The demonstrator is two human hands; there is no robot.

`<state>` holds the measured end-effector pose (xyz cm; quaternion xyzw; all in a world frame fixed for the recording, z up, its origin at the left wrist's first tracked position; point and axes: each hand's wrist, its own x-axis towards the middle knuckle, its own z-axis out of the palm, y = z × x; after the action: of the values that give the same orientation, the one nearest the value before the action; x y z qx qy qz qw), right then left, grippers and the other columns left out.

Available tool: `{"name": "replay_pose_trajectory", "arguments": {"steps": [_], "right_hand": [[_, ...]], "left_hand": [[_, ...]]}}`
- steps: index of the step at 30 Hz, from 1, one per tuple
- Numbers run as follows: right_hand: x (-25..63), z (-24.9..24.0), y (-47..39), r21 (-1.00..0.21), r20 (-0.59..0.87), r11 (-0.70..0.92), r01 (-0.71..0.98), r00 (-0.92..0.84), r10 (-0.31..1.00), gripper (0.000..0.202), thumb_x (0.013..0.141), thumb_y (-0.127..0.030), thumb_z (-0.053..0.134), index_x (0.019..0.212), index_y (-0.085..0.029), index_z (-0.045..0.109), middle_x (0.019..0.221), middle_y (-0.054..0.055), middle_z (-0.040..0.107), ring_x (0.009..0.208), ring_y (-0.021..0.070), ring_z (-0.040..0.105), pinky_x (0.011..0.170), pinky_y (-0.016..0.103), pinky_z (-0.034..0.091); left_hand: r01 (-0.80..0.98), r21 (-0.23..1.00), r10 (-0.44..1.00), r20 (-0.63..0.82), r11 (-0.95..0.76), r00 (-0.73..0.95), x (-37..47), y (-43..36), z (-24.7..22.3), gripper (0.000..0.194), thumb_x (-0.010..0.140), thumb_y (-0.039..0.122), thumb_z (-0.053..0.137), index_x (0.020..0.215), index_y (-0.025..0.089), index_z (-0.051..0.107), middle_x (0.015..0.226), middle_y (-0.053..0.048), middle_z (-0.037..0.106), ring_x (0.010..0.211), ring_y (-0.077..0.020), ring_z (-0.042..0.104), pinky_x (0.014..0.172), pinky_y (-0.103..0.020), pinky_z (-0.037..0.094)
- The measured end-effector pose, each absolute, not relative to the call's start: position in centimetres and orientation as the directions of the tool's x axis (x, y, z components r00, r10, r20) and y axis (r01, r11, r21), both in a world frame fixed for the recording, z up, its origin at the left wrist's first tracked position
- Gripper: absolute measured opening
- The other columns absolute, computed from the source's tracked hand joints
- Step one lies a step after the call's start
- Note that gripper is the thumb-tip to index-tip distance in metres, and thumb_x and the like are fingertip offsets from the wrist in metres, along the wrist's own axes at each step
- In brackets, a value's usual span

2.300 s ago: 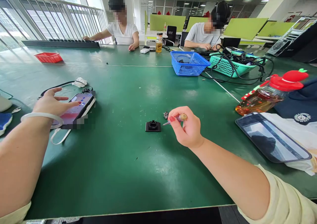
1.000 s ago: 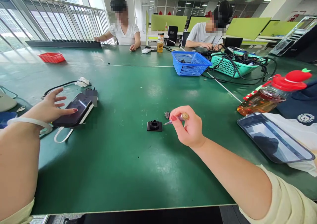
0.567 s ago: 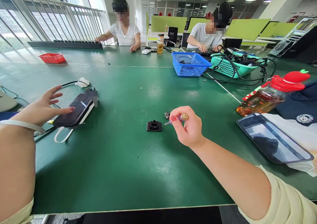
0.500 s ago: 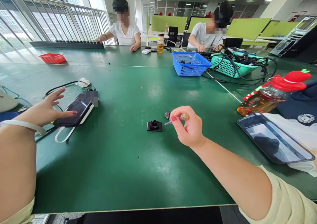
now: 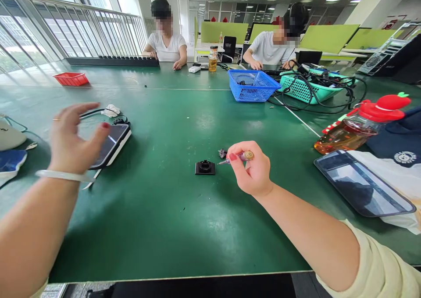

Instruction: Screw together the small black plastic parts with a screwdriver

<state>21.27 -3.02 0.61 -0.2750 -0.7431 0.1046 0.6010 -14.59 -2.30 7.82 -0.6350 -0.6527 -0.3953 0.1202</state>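
Observation:
My right hand (image 5: 251, 168) pinches a small screwdriver (image 5: 244, 156) with a clear purplish handle and a gold end cap. Its thin tip points left, just beside a small black square part (image 5: 205, 168) with a raised round middle, lying on the green table. A small dark metallic piece (image 5: 222, 153) rests behind the tip, near my fingers. On the left, my left hand (image 5: 77, 135) hovers with fingers spread and nothing in it. Partly hidden behind its thumb lies a phone (image 5: 113, 144) with a dark screen and a white strap.
A red-lidded bottle (image 5: 362, 127) and a tablet (image 5: 365, 184) lie at the right. Farther back are a blue basket (image 5: 255, 87), a green basket (image 5: 305, 89) with tangled cables and a red tray (image 5: 71, 79). Two people sit across the table (image 5: 164, 227).
My left hand has lifted off the phone and moved right, blurred by motion. My right hand stays nearly still with the screwdriver. Across the table, a person's long black bar has shifted right.

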Motion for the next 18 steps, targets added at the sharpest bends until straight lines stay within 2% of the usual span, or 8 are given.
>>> {"name": "replay_pose_trajectory", "arguments": {"steps": [1, 3, 5, 7, 10, 13, 18], "right_hand": [[21.3, 0.6, -3.1, -0.487, 0.839, 0.828, 0.278, -0.114, 0.532, 0.006, 0.097, -0.024, 0.053, 0.091, -0.024, 0.050, 0.064, -0.004, 0.055, 0.056, 0.0120, 0.055, 0.051, 0.025, 0.045], [21.2, 0.8, -3.2, -0.497, 0.844, 0.828, 0.259, -0.078, 0.531, 0.006, 0.097, -0.024, 0.053, 0.091, -0.024, 0.051, 0.068, -0.003, 0.057, 0.055, 0.0110, 0.054, 0.050, 0.025, 0.045], [21.2, 0.9, -3.3, -0.522, 0.838, 0.821, 0.230, -0.038, 0.544, 0.006, 0.098, -0.024, 0.053, 0.092, -0.024, 0.052, 0.072, -0.002, 0.059, 0.053, 0.0099, 0.052, 0.050, 0.024, 0.045], [21.2, 1.0, -3.4, -0.557, 0.822, 0.806, 0.200, -0.009, 0.570, 0.008, 0.098, -0.027, 0.053, 0.091, -0.023, 0.052, 0.075, -0.002, 0.061, 0.054, 0.0094, 0.052, 0.050, 0.024, 0.045], [21.1, 1.2, -3.5, -0.598, 0.797, 0.787, 0.151, 0.012, 0.603, 0.010, 0.099, -0.029, 0.053, 0.092, -0.023, 0.052, 0.076, -0.001, 0.061, 0.056, 0.0098, 0.054, 0.053, 0.025, 0.046], [21.0, 1.3, -3.5, -0.613, 0.787, 0.782, 0.109, 0.000, 0.617, 0.009, 0.100, -0.029, 0.053, 0.093, -0.023, 0.051, 0.078, -0.001, 0.061, 0.057, 0.0098, 0.054, 0.055, 0.026, 0.047], [21.0, 1.1, -3.6, -0.608, 0.786, 0.786, 0.111, -0.057, 0.616, 0.007, 0.100, -0.028, 0.052, 0.095, -0.024, 0.050, 0.079, -0.001, 0.061, 0.058, 0.0103, 0.054, 0.056, 0.027, 0.047]], "left_hand": [[0.920, 0.325, 0.750, 0.659, -0.217, -0.056, -12.5, -2.8, 7.4, 0.052, 0.087, 0.049, 0.056, 0.130, 0.020, 0.063, 0.133, -0.007, 0.063, 0.130, -0.0305, 0.053, 0.115, -0.047, 0.041], [0.865, 0.307, 0.810, 0.560, -0.396, 0.172, -8.2, -3.7, 6.1, 0.048, 0.086, 0.050, 0.059, 0.127, 0.026, 0.063, 0.127, -0.006, 0.066, 0.127, -0.0305, 0.056, 0.114, -0.048, 0.042], [0.793, 0.347, 0.843, 0.404, -0.501, 0.355, -4.4, -4.5, 4.5, 0.052, 0.084, 0.050, 0.064, 0.132, 0.031, 0.060, 0.135, -0.006, 0.063, 0.132, -0.0317, 0.053, 0.115, -0.049, 0.041], [0.755, 0.382, 0.845, 0.296, -0.533, 0.446, -1.5, -4.9, 3.1, 0.062, 0.083, 0.049, 0.068, 0.140, 0.028, 0.053, 0.147, -0.009, 0.056, 0.138, -0.0326, 0.048, 0.116, -0.050, 0.042], [0.781, 0.383, 0.869, 0.170, -0.493, 0.465, 0.9, -5.1, 2.1, 0.069, 0.085, 0.042, 0.071, 0.146, 0.021, 0.046, 0.154, -0.012, 0.048, 0.143, -0.0329, 0.043, 0.117, -0.050, 0.041], [0.818, 0.372, 0.893, 0.072, -0.438, 0.445, 1.7, -4.9, 2.1, 0.068, 0.087, 0.034, 0.070, 0.148, 0.015, 0.044, 0.151, -0.013, 0.051, 0.142, -0.0318, 0.044, 0.118, -0.048, 0.041], [0.815, 0.391, 0.898, 0.081, -0.428, 0.433, 1.7, -4.2, 1.8, 0.051, 0.093, 0.028, 0.065, 0.141, 0.016, 0.054, 0.139, -0.010, 0.063, 0.134, -0.0293, 0.053, 0.114, -0.045, 0.044]]}}
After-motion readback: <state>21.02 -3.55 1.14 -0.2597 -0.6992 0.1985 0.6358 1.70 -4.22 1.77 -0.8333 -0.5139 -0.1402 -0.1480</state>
